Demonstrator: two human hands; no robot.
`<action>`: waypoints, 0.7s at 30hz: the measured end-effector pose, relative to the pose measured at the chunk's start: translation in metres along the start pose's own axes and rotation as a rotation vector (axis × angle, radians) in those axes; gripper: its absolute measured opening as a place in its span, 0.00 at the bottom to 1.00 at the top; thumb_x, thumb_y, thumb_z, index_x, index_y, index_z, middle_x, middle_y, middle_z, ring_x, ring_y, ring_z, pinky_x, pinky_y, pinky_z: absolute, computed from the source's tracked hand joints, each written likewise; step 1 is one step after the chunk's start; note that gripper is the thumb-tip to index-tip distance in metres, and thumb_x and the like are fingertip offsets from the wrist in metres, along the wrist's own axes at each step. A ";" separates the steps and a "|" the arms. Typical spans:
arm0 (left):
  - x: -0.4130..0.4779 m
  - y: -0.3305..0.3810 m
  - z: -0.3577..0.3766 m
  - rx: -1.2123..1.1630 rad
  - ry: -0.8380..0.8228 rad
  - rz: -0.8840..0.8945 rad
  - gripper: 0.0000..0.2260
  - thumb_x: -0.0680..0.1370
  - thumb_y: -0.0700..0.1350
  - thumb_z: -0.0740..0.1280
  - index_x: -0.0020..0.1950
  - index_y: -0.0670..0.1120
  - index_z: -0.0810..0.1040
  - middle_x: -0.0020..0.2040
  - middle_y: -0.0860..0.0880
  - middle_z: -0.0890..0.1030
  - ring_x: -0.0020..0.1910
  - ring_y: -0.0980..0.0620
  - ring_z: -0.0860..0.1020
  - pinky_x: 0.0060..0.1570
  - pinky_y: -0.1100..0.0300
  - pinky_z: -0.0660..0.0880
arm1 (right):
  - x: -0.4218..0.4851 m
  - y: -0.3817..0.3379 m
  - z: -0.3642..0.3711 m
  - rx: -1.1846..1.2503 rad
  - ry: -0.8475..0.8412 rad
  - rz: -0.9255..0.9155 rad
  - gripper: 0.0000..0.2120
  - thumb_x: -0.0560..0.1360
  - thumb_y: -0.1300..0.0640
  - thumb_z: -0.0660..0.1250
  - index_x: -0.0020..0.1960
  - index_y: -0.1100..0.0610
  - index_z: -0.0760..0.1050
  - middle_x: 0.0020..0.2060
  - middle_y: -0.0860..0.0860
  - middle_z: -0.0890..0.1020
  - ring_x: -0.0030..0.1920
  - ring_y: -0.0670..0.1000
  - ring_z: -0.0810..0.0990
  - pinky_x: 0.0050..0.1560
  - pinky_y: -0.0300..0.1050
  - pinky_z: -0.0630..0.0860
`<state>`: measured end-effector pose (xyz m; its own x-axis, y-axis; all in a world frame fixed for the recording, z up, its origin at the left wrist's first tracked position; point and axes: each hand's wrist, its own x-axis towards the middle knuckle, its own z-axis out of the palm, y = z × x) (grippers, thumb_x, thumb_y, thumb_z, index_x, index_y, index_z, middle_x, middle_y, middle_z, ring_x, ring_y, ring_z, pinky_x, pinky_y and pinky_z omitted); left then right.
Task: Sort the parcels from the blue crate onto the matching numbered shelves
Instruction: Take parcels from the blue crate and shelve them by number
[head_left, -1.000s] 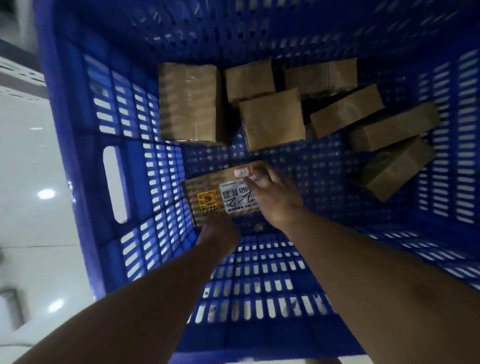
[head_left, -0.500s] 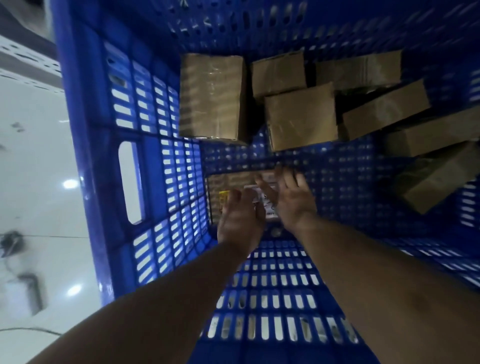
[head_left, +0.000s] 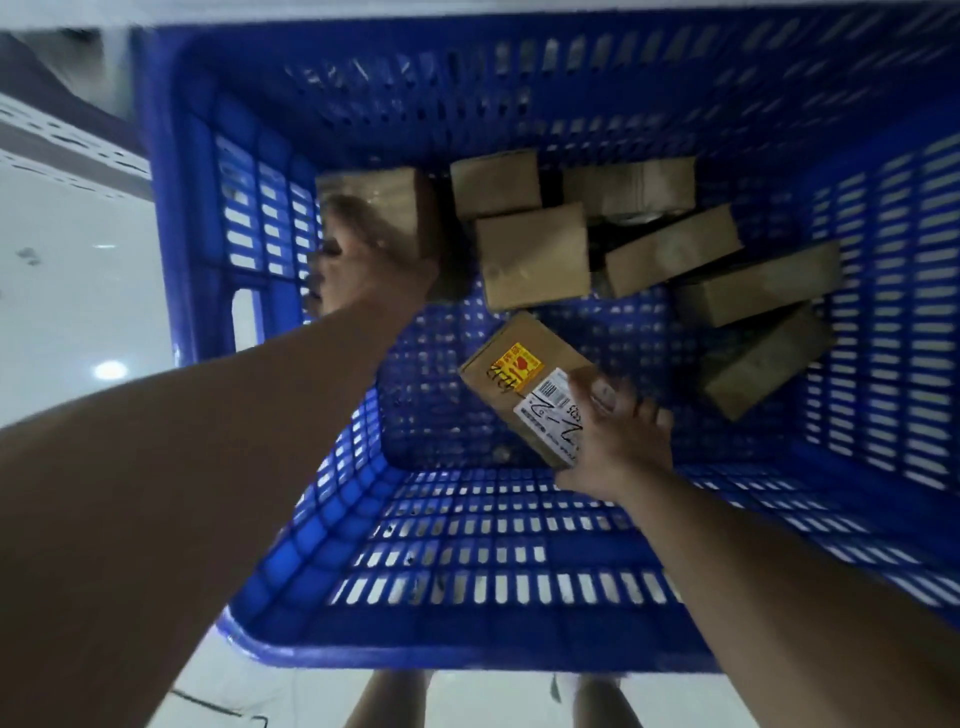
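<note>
Hands have parted: right hand (head_left: 618, 441) grips the labelled parcel (head_left: 514, 364), left hand (head_left: 363, 275), grip unreadable, reaches a second parcel (head_left: 395, 202) for sorting.

In the crate (head_left: 493, 519), a parcel (head_left: 400, 202) sits in the far left corner, more parcels (head_left: 532, 254) cluster along the far side to its right, and a labelled parcel (head_left: 519, 374) is nearer, mid-crate.
</note>
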<state>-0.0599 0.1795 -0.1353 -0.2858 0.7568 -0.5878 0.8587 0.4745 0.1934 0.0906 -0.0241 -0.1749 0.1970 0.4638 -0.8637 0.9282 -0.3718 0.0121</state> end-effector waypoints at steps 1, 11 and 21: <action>-0.006 -0.005 -0.002 -0.053 -0.005 -0.035 0.50 0.69 0.58 0.72 0.78 0.54 0.40 0.72 0.37 0.60 0.70 0.35 0.63 0.67 0.43 0.61 | -0.005 0.003 -0.005 0.010 0.013 0.022 0.57 0.62 0.31 0.73 0.77 0.41 0.39 0.74 0.63 0.49 0.72 0.66 0.54 0.69 0.59 0.55; -0.101 -0.021 -0.035 -0.586 0.165 -0.193 0.40 0.69 0.57 0.70 0.76 0.56 0.52 0.69 0.41 0.66 0.64 0.40 0.70 0.59 0.51 0.66 | -0.066 0.030 -0.053 0.455 -0.099 0.322 0.52 0.63 0.25 0.66 0.77 0.41 0.45 0.75 0.62 0.55 0.72 0.68 0.58 0.69 0.63 0.57; -0.159 -0.002 -0.097 -1.300 -0.296 -0.401 0.44 0.69 0.60 0.72 0.76 0.61 0.48 0.66 0.48 0.70 0.54 0.43 0.79 0.43 0.46 0.79 | -0.167 0.037 -0.106 0.871 -0.011 0.381 0.49 0.57 0.25 0.65 0.73 0.36 0.51 0.70 0.57 0.65 0.67 0.64 0.66 0.66 0.66 0.63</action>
<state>-0.0571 0.1017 0.0336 -0.1758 0.4267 -0.8871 -0.3130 0.8302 0.4613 0.1258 -0.0306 0.0231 0.4306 0.1820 -0.8840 0.2394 -0.9674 -0.0826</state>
